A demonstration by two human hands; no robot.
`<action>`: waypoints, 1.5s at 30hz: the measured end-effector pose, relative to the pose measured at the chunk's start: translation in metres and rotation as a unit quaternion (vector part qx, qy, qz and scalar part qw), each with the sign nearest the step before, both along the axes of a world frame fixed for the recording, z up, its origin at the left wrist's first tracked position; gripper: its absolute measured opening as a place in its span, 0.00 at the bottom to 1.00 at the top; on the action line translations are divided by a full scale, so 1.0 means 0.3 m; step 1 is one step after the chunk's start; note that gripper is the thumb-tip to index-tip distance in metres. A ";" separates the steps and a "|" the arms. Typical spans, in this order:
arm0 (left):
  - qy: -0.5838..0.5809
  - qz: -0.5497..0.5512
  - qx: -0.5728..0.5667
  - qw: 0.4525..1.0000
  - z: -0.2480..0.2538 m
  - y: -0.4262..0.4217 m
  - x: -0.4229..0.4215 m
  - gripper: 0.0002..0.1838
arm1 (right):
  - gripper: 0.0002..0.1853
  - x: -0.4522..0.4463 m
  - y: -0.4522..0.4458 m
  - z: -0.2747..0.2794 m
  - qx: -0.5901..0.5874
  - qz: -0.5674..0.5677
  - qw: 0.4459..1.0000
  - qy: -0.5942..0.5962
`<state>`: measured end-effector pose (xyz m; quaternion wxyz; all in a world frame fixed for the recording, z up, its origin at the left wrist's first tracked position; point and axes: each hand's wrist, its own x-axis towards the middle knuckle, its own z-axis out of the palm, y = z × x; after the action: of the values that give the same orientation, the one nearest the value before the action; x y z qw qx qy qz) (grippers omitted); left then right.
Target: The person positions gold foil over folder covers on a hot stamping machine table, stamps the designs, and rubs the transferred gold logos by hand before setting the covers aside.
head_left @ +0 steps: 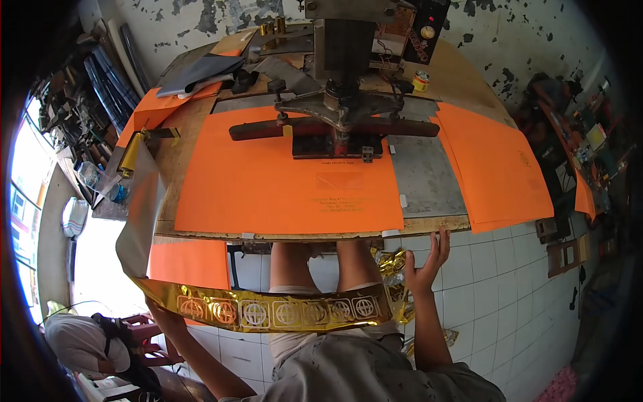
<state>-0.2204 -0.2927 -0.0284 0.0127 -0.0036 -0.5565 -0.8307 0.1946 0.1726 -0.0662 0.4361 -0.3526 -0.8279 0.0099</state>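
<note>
Presently: gold foil strip (288, 295), in front of thighs (291, 266), best kept taut and uncreased; left hand (159, 313) at its bend, finger closure hidden; right hand (424, 269), fingers spread, near table edge (418, 226).

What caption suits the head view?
A patterned gold foil strip stretches out before a press overhanging an orange sheet.

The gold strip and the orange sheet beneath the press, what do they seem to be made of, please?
Gold strip: probably metallised plastic film, glossy, given its mirror-like glints and thin, bending form.
Orange sheet: likely paper or thin card, matte, as it lies flat without bright glare.
</note>
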 end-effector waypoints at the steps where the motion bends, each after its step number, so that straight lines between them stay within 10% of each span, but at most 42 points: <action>1: 0.006 -0.012 -0.028 1.000 -0.041 -0.031 -0.028 0.24 | 0.36 0.002 0.001 0.000 -0.002 0.003 1.000 0.000; 5: 0.125 -0.041 -0.315 0.940 -0.122 -0.093 -0.080 0.26 | 0.37 0.008 -0.001 -0.002 -0.014 0.009 1.000 -0.001; 11: -0.053 -0.004 -0.032 0.998 -0.192 -0.074 -0.158 0.30 | 0.36 0.006 -0.013 0.027 -0.028 0.021 0.999 -0.003; 21: 0.231 0.186 -0.318 0.901 0.092 0.222 0.003 0.32 | 0.30 0.002 -0.026 0.090 -0.014 0.021 0.999 0.032; 25: 0.422 0.062 -0.333 0.841 0.254 0.416 0.096 0.23 | 0.21 -0.017 -0.011 0.187 -0.024 0.007 1.000 0.012; 31: 0.338 -0.087 -0.487 0.801 0.291 0.616 0.024 0.25 | 0.22 -0.184 0.072 0.357 -0.040 0.055 0.996 -0.060; 45: 0.340 -0.017 -0.641 0.688 0.235 0.614 -0.180 0.29 | 0.28 -0.366 0.144 0.390 -0.176 0.001 0.975 -0.133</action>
<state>-0.2744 -0.1085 0.0422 0.1818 -0.3025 -0.9109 -0.2136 0.0848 0.2159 0.0507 0.2536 -0.4208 -0.8642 0.1086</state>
